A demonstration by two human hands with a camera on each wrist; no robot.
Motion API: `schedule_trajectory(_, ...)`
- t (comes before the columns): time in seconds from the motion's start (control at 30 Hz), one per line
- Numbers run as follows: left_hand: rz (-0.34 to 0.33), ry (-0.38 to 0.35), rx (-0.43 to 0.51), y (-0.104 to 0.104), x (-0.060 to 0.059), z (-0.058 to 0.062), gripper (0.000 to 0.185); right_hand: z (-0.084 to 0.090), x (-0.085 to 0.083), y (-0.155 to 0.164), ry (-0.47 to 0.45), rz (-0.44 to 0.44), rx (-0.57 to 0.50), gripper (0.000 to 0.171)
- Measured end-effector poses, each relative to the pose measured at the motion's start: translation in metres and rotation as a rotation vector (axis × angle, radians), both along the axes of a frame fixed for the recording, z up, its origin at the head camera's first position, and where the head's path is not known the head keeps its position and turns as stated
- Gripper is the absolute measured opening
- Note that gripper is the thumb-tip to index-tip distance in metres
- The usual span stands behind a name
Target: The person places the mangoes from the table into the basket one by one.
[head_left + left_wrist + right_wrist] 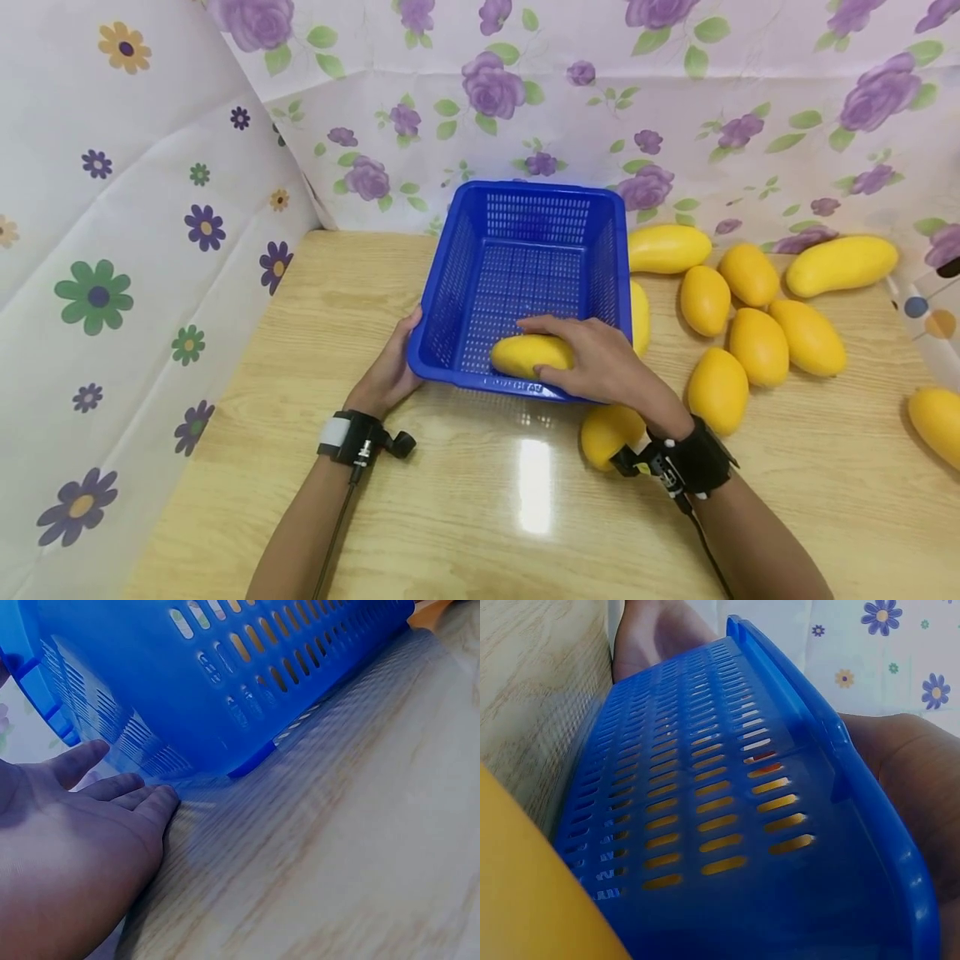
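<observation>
A blue perforated plastic basket point(480, 225) stands on the wooden table point(450, 517). My right hand point(592, 358) reaches over its near rim and holds a yellow mango point(525, 354) at the basket's front floor. My left hand point(393, 362) rests with straight fingers against the basket's left front corner; the left wrist view shows those fingers point(127, 795) along the basket wall point(225, 682). In the right wrist view the basket's front wall point(727, 817) fills the frame, with yellow showing through its slots.
Several loose mangoes point(757, 346) lie on the table right of the basket, one point(607, 433) under my right wrist and one point(937, 421) at the right edge. Floral cloth point(112, 250) walls in the table at left and back.
</observation>
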State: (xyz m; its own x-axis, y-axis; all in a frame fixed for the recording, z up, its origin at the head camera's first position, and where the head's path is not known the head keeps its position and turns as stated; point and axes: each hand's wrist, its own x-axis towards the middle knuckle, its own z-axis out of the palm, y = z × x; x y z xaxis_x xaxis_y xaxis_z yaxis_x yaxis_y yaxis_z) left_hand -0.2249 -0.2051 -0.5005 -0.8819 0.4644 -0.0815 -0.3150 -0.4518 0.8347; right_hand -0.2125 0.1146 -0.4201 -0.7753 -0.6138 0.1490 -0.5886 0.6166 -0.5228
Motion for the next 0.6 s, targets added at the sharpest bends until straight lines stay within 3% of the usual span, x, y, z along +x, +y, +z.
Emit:
schedule_trajectory(0.33,-0.01,0.018,0.009,-0.003,0.002,-0.004,0.07,-0.003,0.0,-0.001,-0.052,0.051,-0.065,0.039)
schedule_trajectory(0.6,-0.017,0.012,0.02,-0.002,-0.001,-0.001,0.077,0.008,-0.004,0.01,-0.127,0.002,-0.339,0.029)
